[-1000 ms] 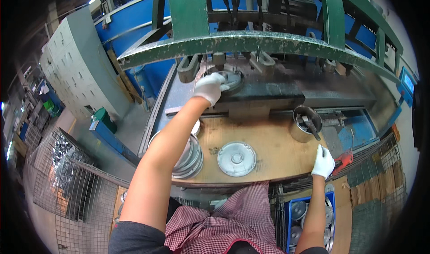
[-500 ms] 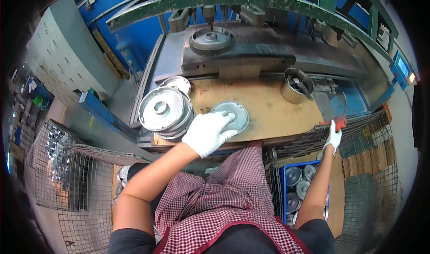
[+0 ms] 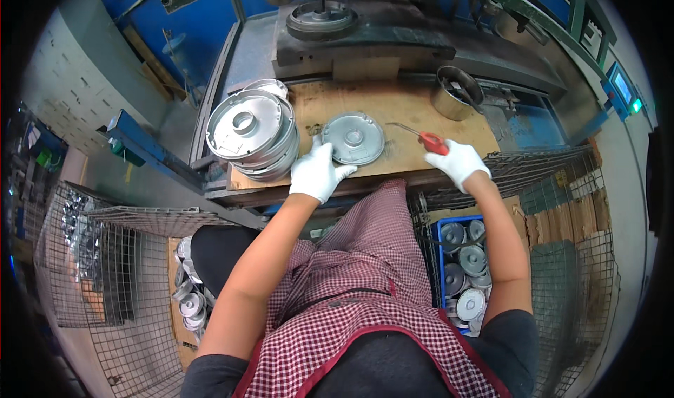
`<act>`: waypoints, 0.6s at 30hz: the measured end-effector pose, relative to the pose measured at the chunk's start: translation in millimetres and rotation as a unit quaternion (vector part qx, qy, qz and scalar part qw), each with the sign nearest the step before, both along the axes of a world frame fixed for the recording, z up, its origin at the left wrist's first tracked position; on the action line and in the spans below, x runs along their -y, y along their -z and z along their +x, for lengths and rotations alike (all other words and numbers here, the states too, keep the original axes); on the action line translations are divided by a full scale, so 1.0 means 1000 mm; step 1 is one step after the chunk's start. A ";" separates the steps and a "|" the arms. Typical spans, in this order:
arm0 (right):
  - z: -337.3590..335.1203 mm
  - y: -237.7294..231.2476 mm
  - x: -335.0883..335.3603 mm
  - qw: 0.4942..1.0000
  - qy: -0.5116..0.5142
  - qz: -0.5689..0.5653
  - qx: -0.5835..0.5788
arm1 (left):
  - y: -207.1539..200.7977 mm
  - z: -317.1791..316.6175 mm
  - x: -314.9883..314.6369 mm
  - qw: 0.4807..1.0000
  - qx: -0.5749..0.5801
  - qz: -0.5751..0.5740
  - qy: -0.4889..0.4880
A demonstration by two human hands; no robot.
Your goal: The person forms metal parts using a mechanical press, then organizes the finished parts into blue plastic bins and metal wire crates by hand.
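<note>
A round grey metal disc [image 3: 354, 139] with a raised central hub lies on the wooden board [image 3: 414, 134]. My white-gloved left hand [image 3: 314, 174] grips its lower left rim, thumb and fingers along the edge. In my gloved right hand [image 3: 458, 163] is a red-handled tool [image 3: 432, 143] with a thin metal shaft, its tip just right of the disc and apart from it. The fingers wrap the handle. Left of my left hand rises a stack of larger metal covers [image 3: 247, 125] with a ring in the top one's middle.
Behind the board stands a machine bed [image 3: 365, 47] with a round part [image 3: 321, 20] under a spindle. A metal pot [image 3: 456, 92] holds dark items at the right rear. Wire baskets [image 3: 151, 257] flank me; a blue crate [image 3: 440, 257] holds several discs.
My right hand has brought the red-handled tool left, from above the basket to beside the disc. My left hand has slid from across the disc to its rim. The view has shifted.
</note>
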State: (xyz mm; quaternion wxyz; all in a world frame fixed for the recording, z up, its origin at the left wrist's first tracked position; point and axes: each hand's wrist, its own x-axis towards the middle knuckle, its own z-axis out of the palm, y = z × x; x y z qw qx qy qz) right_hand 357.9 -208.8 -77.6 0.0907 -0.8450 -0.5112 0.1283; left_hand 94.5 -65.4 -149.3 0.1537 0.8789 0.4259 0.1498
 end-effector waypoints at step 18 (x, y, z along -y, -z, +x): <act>-0.069 -0.015 -0.030 0.989 -0.102 -0.099 0.032 | 0.011 -0.001 -0.006 1.000 0.004 0.025 0.008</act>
